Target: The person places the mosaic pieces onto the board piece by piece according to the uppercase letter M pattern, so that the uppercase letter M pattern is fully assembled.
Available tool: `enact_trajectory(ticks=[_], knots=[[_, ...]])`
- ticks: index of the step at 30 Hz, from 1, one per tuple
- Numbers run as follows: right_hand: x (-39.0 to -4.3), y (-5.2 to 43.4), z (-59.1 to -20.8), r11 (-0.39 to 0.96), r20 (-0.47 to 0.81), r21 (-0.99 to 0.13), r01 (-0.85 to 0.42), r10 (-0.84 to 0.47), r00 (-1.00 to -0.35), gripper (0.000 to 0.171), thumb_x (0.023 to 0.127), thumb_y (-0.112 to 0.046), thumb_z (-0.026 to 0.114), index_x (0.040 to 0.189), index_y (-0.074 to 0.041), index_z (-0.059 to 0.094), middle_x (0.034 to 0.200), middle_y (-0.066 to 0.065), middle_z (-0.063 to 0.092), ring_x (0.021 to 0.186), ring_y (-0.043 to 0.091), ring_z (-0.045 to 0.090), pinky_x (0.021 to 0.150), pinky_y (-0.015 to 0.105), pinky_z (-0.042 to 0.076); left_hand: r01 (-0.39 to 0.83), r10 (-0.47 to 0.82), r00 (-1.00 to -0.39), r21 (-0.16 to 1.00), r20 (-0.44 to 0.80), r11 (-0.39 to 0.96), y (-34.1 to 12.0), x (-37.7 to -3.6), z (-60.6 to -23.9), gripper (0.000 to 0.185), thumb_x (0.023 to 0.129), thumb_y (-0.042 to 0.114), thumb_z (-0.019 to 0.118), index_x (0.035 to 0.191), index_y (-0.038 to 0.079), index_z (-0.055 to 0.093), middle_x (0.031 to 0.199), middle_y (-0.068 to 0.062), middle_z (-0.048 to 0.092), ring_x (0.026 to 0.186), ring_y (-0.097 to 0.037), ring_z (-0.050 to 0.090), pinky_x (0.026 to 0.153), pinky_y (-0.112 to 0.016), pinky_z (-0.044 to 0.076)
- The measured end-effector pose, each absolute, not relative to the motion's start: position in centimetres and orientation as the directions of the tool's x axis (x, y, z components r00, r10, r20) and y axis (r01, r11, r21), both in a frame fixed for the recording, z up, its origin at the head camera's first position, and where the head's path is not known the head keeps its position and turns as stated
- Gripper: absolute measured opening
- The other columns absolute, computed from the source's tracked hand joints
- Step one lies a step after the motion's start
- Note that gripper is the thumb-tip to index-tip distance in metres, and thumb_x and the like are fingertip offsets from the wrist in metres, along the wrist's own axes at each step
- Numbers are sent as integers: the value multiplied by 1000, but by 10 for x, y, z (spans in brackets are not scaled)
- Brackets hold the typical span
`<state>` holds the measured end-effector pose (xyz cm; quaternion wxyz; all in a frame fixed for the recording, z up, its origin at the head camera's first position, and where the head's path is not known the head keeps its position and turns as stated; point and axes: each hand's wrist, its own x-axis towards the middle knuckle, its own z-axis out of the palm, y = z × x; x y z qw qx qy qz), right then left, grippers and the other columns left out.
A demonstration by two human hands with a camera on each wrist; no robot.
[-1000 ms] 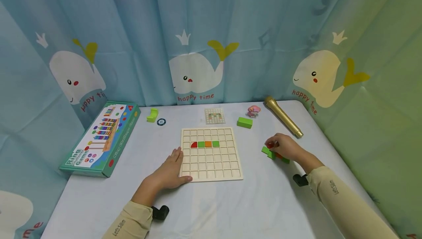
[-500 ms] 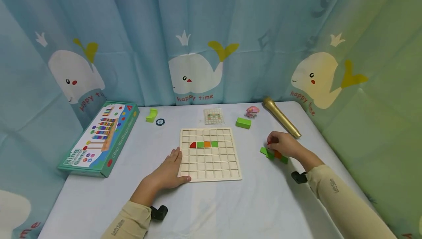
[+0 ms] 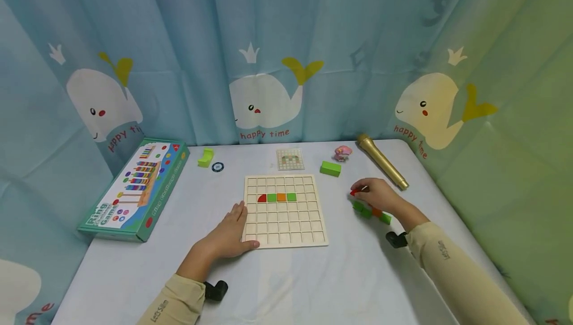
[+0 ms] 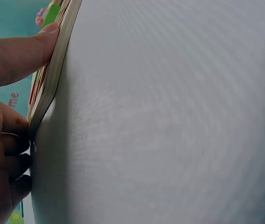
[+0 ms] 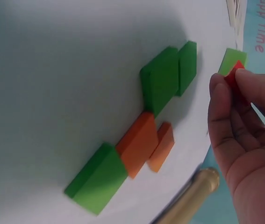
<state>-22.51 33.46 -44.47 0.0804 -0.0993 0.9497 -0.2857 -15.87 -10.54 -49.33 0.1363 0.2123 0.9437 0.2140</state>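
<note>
Right hand [image 3: 379, 195] off the desk [image 3: 313, 285], right of the wooden grid board [image 3: 285, 230]. Fingers [image 5: 225, 100] pinch a small red piece [image 3: 353, 192], tip showing past the fingertips; the right wrist view shows it held between thumb and forefinger, clear of the surface. Below the hand, loose tiles [image 3: 370, 211] in a short row on the desk: green, orange, green; the wrist view shows two green ones touching, two orange ones, another green at the end.

Left hand [image 3: 228, 233] flat on the desk at the board's left edge, fingers relaxed and straight, thumb along the near edge. Left wrist view: thumb tip pressed against the board's rim, other fingers tucked at its corner.

On the board, third row: red quarter-round [image 3: 262, 198], green tile [image 3: 271, 197], orange tile [image 3: 281, 197], green tile [image 3: 291, 196], side by side, touching.

Behind the board: pattern card [image 3: 290, 159], green block [image 3: 330, 168], pink toy [image 3: 342, 153], gold microphone [image 3: 382, 161]. Far left: game box [image 3: 134, 190], small green seat-shaped piece [image 3: 206, 157], dark round disc [image 3: 217, 167] just beside it. Whale-print curtain [image 3: 268, 51] behind the desk.
</note>
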Motion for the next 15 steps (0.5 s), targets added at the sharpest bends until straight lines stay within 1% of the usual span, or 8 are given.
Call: enact_trajectory(ticks=[2,6,11,15], knots=[[-227,330,-447,819,-105,-559,-128,-223,-969,14,95,-12,69,106,-5,73,100,8,71,92,23,64,81,39,53,342,459,-872,463,-167,818,-106,-159,-494,102,89,47,74,154,-11,22,165,-24,12,153,-37,10,121,-48,18],[-231,324,-452,817,-117,-566,-113,-215,-969,10,95,-16,70,102,-9,72,98,4,70,90,21,61,83,38,52,344,460,-872,456,-169,821,-106,-159,-493,102,89,47,74,154,-11,21,165,-24,12,153,-37,10,121,-48,18],[-235,313,-454,799,-124,-590,-113,-229,-966,8,95,-16,70,100,-9,71,96,3,70,88,20,60,79,35,52,342,458,-873,460,-166,819,-105,-158,-492,103,89,47,74,154,-12,21,165,-24,12,152,-37,10,121,-49,18],[-237,304,-454,788,-101,-601,-136,-243,-965,6,94,-12,71,98,-8,71,94,4,69,87,22,62,74,35,52,340,458,-873,466,-165,817,-105,-158,-493,102,89,46,74,154,-12,21,165,-24,13,152,-37,11,121,-49,19]])
